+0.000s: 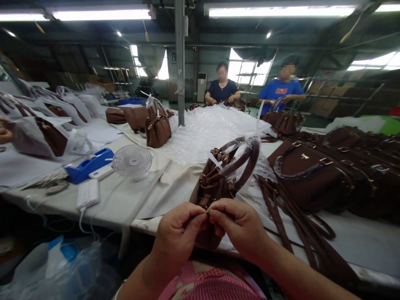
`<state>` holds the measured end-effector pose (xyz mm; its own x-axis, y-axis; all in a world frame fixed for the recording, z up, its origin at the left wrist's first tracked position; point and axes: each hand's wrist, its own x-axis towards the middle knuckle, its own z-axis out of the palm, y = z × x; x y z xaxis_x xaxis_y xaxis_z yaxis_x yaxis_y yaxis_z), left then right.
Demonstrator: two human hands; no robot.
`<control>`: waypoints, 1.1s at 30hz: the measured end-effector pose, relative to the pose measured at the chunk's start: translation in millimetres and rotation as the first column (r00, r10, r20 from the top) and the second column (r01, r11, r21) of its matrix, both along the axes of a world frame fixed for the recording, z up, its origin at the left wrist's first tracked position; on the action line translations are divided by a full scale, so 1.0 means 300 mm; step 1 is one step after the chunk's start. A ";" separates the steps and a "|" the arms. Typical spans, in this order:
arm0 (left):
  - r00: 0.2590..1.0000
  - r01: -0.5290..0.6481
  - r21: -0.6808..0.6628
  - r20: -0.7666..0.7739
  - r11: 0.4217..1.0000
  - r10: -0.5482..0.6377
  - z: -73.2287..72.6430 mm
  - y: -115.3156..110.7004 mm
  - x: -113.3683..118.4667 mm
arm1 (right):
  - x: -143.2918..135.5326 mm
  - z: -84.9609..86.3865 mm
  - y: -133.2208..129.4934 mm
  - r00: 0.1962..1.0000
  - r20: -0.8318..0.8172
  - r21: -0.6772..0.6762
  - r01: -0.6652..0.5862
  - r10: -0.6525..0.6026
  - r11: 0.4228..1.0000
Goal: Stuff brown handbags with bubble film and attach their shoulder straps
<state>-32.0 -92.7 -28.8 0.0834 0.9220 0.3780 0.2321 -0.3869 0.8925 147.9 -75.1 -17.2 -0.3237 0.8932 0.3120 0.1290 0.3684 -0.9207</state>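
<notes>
Evidently, fingers of the left hand and right hand are pinched closed; what is held cannot be told. At twelve o'clock, a brown handbag is seen.

Long tube lights glow beneath a dark ceiling, with pull cords dangling below. Daylight comes through a window in the far wall, partly draped by a dark curtain, and through others at left and right. A grey metal post rises near the middle, a pale upright cabinet stands farther back, and cartons are stacked at far right.
</notes>
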 end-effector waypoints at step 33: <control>0.952 0.093 0.223 -0.306 0.970 -0.022 0.028 0.031 -0.014 | 0.037 -0.035 -0.022 0.968 0.245 0.548 -0.090 -0.057 0.832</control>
